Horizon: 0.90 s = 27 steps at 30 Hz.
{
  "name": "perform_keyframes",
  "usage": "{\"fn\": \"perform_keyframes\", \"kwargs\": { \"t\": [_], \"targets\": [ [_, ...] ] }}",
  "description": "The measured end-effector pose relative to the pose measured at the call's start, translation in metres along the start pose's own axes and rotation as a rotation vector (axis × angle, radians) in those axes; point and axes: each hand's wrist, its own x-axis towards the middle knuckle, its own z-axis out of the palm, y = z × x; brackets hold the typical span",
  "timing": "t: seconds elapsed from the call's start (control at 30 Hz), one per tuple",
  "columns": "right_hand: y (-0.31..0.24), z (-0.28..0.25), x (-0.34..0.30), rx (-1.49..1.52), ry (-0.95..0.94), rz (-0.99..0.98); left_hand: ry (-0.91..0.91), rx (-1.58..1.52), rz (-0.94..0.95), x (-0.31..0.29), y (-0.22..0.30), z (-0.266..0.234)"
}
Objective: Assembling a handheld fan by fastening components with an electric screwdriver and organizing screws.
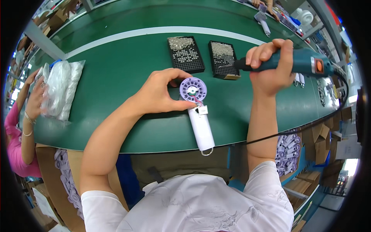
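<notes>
My left hand point(159, 92) is closed on a small handheld fan body, its white handle point(201, 131) pointing toward me with a metal ring at the end. Thumb and fingers grip around the purple round head point(193, 89), where a coil and thin wires show. A small white block point(202, 110) sits below the head. Raised at the right, my right hand point(270, 65) is wrapped around a teal electric screwdriver point(305, 62). The screwdriver's thin bit points left, over or near the right black screw tray point(221, 72); whether it touches I cannot tell. Beside that stands another black screw tray point(193, 66).
A black cable point(293, 131) runs from the screwdriver across my right forearm. Plastic bags point(63, 89) lie at the left, near a co-worker's hands point(35, 96). Boxes of purple-white fan parts point(289, 151) stand below the table edge. Another fan point(262, 24) lies far right.
</notes>
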Motion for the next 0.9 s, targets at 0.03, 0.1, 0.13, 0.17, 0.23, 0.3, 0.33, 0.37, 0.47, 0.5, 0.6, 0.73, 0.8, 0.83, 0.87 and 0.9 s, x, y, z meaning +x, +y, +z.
{"fn": "perform_keyframes", "kwargs": {
  "t": [0.03,0.1,0.13,0.17,0.23,0.3,0.33,0.37,0.47,0.5,0.6,0.73,0.8,0.83,0.87,0.9],
  "targets": [
    [0.000,0.004,-0.004,0.035,-0.057,0.017,0.009,0.002,0.010,0.001,0.001,0.002],
    [0.001,0.018,-0.012,0.122,-0.113,0.024,0.011,0.003,-0.005,0.002,0.001,0.003],
    [0.003,0.025,-0.016,0.204,-0.167,0.023,0.010,-0.007,-0.005,0.002,0.001,0.003],
    [0.004,0.029,-0.020,0.205,-0.207,0.014,0.008,-0.018,-0.001,0.003,0.001,0.003],
    [0.006,0.037,-0.026,0.194,-0.224,-0.001,0.010,-0.020,-0.002,0.003,-0.001,0.004],
    [0.008,0.044,-0.029,0.190,-0.246,-0.016,0.015,-0.026,0.005,0.002,-0.003,0.004],
    [0.010,0.046,-0.030,0.193,-0.247,-0.013,0.018,-0.026,0.002,0.002,-0.003,0.004],
    [0.012,0.048,-0.032,0.172,-0.242,-0.021,0.009,-0.024,-0.001,0.003,-0.002,0.003],
    [0.015,0.050,-0.033,0.154,-0.231,-0.018,0.004,-0.025,-0.005,0.003,-0.001,0.003],
    [0.015,0.051,-0.033,0.157,-0.223,-0.008,0.006,-0.027,-0.006,0.003,-0.001,0.003],
    [0.016,0.055,-0.033,0.138,-0.199,0.010,0.005,-0.017,-0.006,0.003,0.000,0.002],
    [0.017,0.052,-0.033,0.093,-0.202,0.032,0.002,-0.016,0.006,0.005,0.000,0.003],
    [0.024,0.052,-0.032,-0.011,-0.296,0.014,0.011,-0.009,-0.005,0.003,-0.001,0.000],
    [0.025,0.056,-0.032,-0.001,-0.301,0.016,0.017,-0.003,-0.012,0.001,0.000,-0.001],
    [0.025,0.062,-0.035,-0.039,-0.269,0.071,0.021,-0.009,-0.018,-0.001,0.001,-0.002],
    [0.027,0.068,-0.037,-0.075,-0.240,0.127,0.026,-0.013,-0.026,-0.003,0.001,-0.003]
  ]
}}
